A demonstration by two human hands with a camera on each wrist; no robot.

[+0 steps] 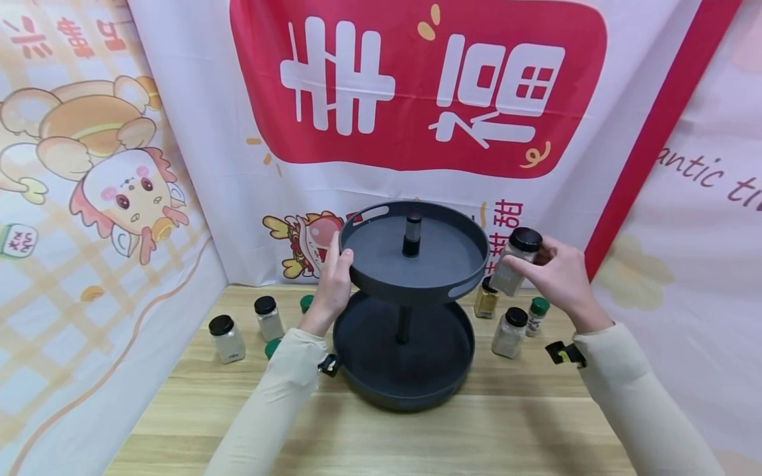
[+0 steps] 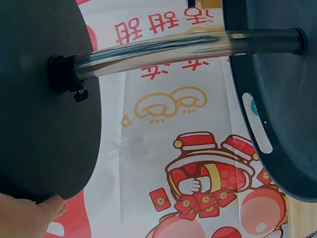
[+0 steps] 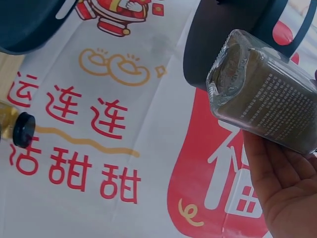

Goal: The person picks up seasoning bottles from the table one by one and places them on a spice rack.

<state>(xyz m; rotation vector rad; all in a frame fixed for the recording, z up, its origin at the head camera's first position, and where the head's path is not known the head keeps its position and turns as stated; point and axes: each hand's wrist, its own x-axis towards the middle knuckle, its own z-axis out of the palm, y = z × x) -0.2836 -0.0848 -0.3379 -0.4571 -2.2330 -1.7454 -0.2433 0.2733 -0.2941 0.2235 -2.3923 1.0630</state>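
Observation:
A dark grey two-tier round tray [image 1: 411,284] stands on the wooden table [image 1: 452,436], a post joining its tiers. My left hand [image 1: 335,284] lies against the outer wall of the upper tier, on its left side. In the left wrist view, the thumb [image 2: 57,204] touches the edge of that tier. My right hand [image 1: 562,277] grips a clear spice jar [image 1: 508,274] with a black lid and greyish contents, held up tilted just right of the upper tier. In the right wrist view, the jar's base [image 3: 230,74] points toward that tier.
On the right stand another black-lidded jar [image 1: 509,334], a green-capped shaker [image 1: 538,316] and a yellowish bottle [image 1: 486,299]. Two black-lidded jars [image 1: 227,340] and green-capped containers [image 1: 306,303] stand on the left, partly behind my arm. A printed cloth [image 1: 417,142] hangs behind.

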